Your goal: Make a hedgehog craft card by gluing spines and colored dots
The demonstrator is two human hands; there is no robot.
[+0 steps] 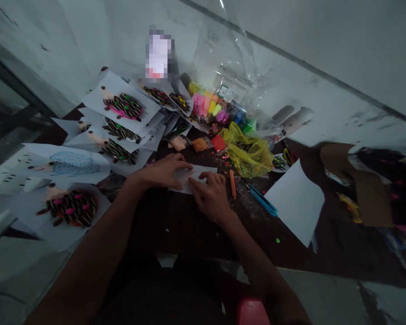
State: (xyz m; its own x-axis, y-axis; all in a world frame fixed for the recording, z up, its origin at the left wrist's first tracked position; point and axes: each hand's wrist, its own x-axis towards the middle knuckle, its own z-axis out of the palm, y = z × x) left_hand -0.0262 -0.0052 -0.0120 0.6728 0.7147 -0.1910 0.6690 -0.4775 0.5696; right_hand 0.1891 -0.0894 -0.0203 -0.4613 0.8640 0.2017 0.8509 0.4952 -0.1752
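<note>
A small white sheet of paper (206, 170) lies on the dark table in front of me, between my hands. My left hand (165, 171) rests on its left side, thumb and fingers spread apart. On the right side of the sheet, my right hand (212, 194) presses down with its index finger stretched out and the others partly bent. A faint pale shape shows on the paper near the fingertips, too dim to name. Just right of my right hand lie an orange marker-like stick (232, 184) and blue-handled scissors (262, 201).
Sheets bearing hedgehog pictures (123, 106) made with seeds pile up at left. Behind the hands sit small bags of coloured clay (200, 144), a yellow plastic bag (257, 158) and a clear bag of bright clay packs (206, 104). A blank white sheet (296, 203) and cardboard (372, 194) lie right.
</note>
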